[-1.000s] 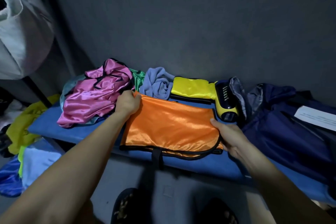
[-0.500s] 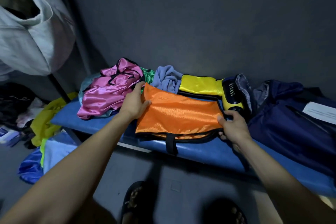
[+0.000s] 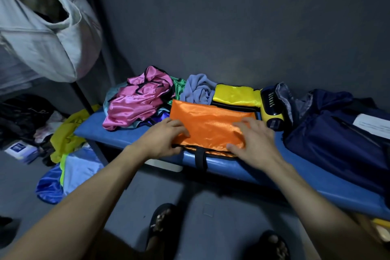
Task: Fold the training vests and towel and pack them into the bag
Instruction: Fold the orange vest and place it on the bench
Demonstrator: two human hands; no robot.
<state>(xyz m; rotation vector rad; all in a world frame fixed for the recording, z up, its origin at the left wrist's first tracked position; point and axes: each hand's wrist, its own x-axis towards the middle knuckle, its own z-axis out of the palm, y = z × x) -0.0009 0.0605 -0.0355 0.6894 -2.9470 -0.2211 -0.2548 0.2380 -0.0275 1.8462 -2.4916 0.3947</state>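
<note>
Satin, thin and glossy: the orange vest (image 3: 211,126) looks nearly weightless, limp and slippery, so by my judgement it will slide over itself and spring out of a crease unless it is pinned flat while being folded. It lies folded to a rough rectangle on the blue bench (image 3: 242,170), its black-trimmed near edge right at the bench lip, with a black strap hanging over that lip between the two hands.

The left hand (image 3: 163,140) lies on the vest's near left corner, fingers fairly straight and pressing down on the cloth. The right hand (image 3: 254,139) is spread flat on the near right part, fingers extended, nothing pinched. Best hold, I think, is the trimmed corners, where the binding gives some body; the bare middle would just bunch.

Beyond the fingertips sits a folded yellow vest (image 3: 234,95), touching the orange one's far edge, with a crumpled grey-blue towel (image 3: 198,88) to its left. Past the left hand lies a heap of unfolded vests, pink vest (image 3: 139,101) on top. Past the right hand stands a yellow-and-black device (image 3: 272,110), then the dark navy bag (image 3: 337,133), slumped, with a white paper on it.

Free bench shows only as a strip on the near side of the right hand, toward the bag; the wall closes the far side.
</note>
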